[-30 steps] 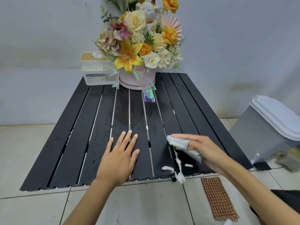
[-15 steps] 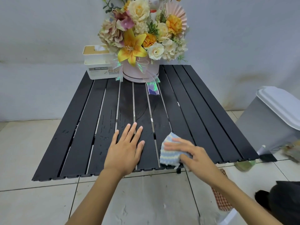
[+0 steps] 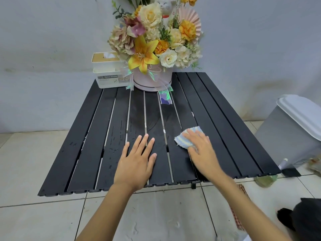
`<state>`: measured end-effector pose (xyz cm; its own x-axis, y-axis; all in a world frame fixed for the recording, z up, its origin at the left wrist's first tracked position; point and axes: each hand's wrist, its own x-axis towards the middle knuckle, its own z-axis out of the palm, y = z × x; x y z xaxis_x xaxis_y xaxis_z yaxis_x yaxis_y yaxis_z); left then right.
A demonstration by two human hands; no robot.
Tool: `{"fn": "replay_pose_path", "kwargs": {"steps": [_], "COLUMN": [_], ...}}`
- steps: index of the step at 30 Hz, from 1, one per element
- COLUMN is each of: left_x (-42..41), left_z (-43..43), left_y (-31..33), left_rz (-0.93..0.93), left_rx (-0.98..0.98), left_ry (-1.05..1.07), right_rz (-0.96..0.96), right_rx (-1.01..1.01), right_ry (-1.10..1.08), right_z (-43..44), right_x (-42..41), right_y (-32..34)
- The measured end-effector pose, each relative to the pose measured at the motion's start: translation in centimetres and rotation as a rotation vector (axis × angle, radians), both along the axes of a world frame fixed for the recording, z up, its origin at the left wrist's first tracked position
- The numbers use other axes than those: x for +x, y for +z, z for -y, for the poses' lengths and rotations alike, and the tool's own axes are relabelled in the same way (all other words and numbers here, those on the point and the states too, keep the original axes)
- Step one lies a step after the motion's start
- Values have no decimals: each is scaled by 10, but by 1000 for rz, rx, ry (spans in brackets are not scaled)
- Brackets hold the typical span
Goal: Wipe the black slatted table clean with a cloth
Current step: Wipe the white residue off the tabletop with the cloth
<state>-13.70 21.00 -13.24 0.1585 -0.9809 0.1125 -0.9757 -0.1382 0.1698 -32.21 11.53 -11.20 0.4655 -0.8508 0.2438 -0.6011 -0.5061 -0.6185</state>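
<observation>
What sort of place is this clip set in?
Likely a room in a home: a slatted table on a tiled floor by a plain wall, holding flowers and a tissue holder, with a lidded bin beside it.

Head camera looks forward and down (close) over the table (image 3: 225, 122); single view.

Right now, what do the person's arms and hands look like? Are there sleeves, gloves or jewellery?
The left hand and right hand wear no gloves, rings, watch or bracelet. The left arm and right arm are bare to the frame edge, no sleeves.
</observation>
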Motion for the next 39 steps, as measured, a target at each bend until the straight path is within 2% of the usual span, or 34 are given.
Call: {"fn": "replay_pose_path", "kwargs": {"steps": [3,8,12,18,21,24,32,36,39], "left_x": [-1,-1,-2,-2,-2,-4,-2,-1,0], "left_z": [-1,-1,-1,-1,-1,-1,3,5,5], "left_y": [1,3,3,3,5,3,-5,-10,-10], "left_rz": [-11,-48,-51,-100,-108,-64,19,75,90], "left_rx": [-5,-16,-43,-90,-99,-101,-92,-123,-120], "left_ry": [4,11,33,73,77,62,62,69,67], "right_rz": [30,-132,-157,-168,-247,-266,-154,-129,-133], "right_rx": [36,3,-32,-51,-102,-93,-78,-2,-109], "right_ry": [126,347,299,28,-65,-47,339,206,45], "right_z": [-39,-56,-14,95,120,112,-16,-1,55], "right_x": [0,-18,2,74,100,100,8,-33,-22], "right_y": [-5,-10,-4,-5,-7,-11,-7,-3,-6]}}
